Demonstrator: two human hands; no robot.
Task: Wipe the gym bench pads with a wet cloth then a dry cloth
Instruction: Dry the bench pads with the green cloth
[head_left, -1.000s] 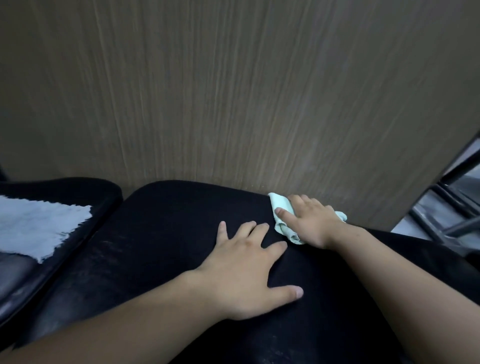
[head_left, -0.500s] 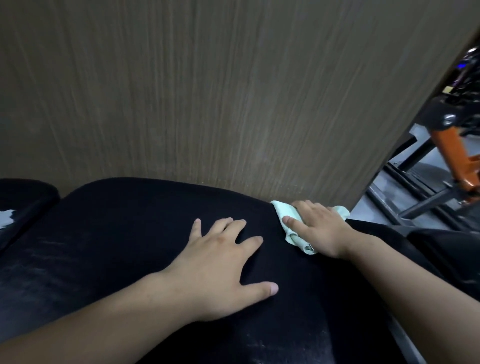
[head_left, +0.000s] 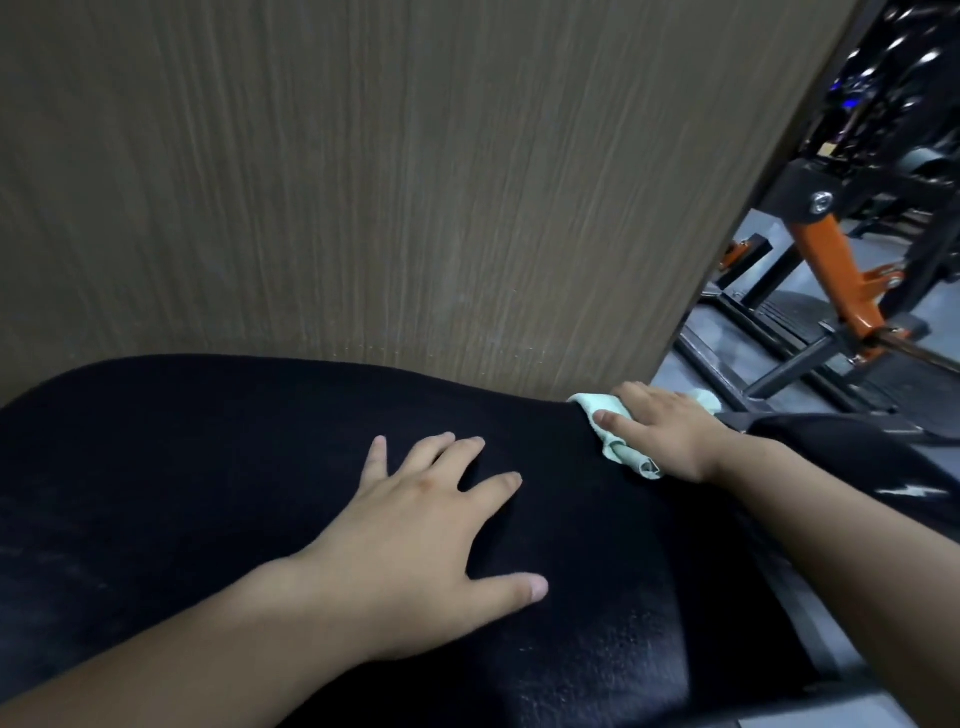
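Note:
A black gym bench pad (head_left: 182, 467) fills the lower half of the view. My left hand (head_left: 415, 540) lies flat on the middle of the pad with its fingers spread. At the pad's far right edge, close to the wall, my right hand (head_left: 670, 436) presses a crumpled pale green cloth (head_left: 618, 449) against the pad with straight fingers. Most of the cloth is hidden under that hand.
A brown wood-grain wall panel (head_left: 363, 182) stands right behind the pad. To the right, past the panel's edge, is a black and orange gym machine frame (head_left: 841, 270) on a grey floor. A second black pad (head_left: 852, 457) lies under my right forearm.
The view has swung right: the left pad with the white cloth has left the frame and the gym machine has come in. My right hand with the green cloth slid right along the pad's far edge.

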